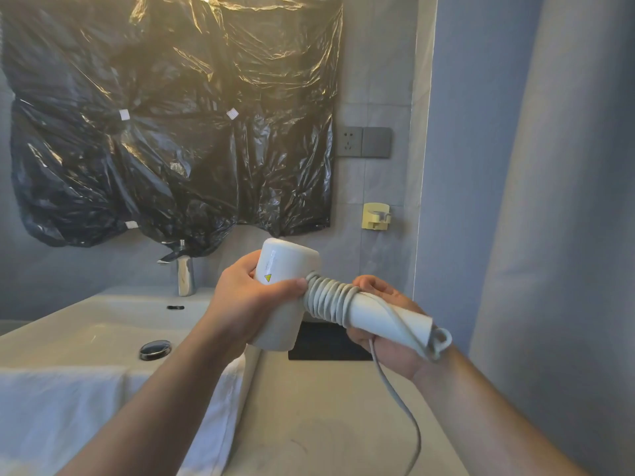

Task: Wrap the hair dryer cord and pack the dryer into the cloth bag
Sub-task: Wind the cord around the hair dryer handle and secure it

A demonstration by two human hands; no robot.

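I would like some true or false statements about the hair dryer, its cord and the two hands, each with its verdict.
1. The left hand grips the barrel of the hair dryer. True.
2. The cord is coiled around the handle near the barrel. True.
3. The whole cord is already wound up. False: a loose length hangs down over the counter.
4. The right hand is empty. False: it holds the handle.
5. The dryer lies in the sink. False: it is held up in the air.

A bathroom: white sink (103,314) with chrome faucet (185,274), towel (62,413) over its edge, tiled wall (371,94).
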